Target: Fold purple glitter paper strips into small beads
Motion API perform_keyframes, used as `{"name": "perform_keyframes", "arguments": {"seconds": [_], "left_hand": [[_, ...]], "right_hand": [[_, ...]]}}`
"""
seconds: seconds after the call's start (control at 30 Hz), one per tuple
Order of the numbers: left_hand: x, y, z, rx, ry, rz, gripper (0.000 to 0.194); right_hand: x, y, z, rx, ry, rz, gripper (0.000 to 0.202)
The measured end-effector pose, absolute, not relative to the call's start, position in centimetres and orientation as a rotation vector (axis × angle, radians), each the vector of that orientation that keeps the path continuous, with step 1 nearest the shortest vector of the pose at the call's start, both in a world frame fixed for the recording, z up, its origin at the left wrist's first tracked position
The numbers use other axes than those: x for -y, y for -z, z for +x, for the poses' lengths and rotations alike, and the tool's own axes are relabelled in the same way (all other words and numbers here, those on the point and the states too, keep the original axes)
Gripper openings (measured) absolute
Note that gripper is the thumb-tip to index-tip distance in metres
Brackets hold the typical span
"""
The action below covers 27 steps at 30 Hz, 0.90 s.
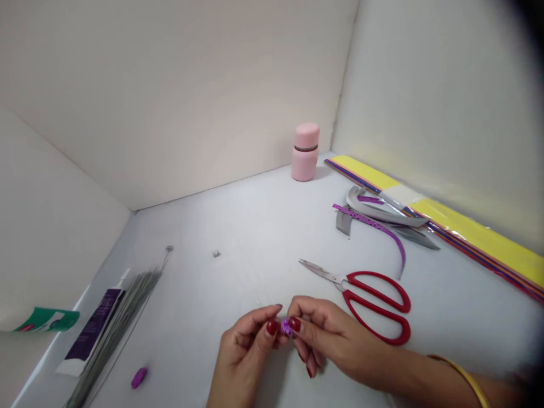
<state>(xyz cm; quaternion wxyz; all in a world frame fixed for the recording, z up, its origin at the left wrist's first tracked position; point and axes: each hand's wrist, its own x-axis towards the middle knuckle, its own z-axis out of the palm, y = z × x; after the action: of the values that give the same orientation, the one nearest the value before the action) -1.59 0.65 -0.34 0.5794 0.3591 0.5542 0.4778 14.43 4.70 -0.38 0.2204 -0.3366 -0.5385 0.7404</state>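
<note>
Between the fingertips of both hands is a small purple patterned piece (287,327), partly covered by the thumbs, so its full shape is hidden. My right hand (325,334) pinches it from the right. From the left, my left hand (253,345) closes thumb and fingers against it. Red-handled scissors (376,300) lie just beyond my right hand, blades pointing left. A purple patterned strip (378,224) curves on the table farther back, beside grey curled strips (374,208). A small purple folded piece (139,377) rests to the left of my left hand.
At left lie a bundle of thin wires (121,323) and a purple-and-white tube (96,326). A pink bottle (305,153) stands by the back wall. Packaged coloured sheets (459,218) run along the right wall. Two small crumpled bits, one a silvery scrap (216,254), lie mid-table.
</note>
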Motion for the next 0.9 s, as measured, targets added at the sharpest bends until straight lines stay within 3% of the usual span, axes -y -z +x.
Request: {"name": "perform_keyframes", "arguments": {"seconds": [0.3,0.53,0.73,0.9], "left_hand": [[-0.7,0.6,-1.1,-1.230,-1.147,0.633,0.014],[-0.1,1.2,-1.2,-1.357,-1.164,1.083,0.010],[0.0,1.4,-1.1,-1.232,-1.262,1.193,0.015],[-0.1,1.5,-1.2,-1.271,-1.276,1.409,0.019]], "right_hand": [[-4.5,0.6,13.9,1.349,-2.108,-0.927,0.031],[-4.4,0.1,14.5,1.989,-1.500,-1.056,0.029],[-4.6,0.4,14.1,1.459,-1.987,-0.987,0.033],[-4.7,0.6,14.1,1.367,-2.110,-0.967,0.037]]}}
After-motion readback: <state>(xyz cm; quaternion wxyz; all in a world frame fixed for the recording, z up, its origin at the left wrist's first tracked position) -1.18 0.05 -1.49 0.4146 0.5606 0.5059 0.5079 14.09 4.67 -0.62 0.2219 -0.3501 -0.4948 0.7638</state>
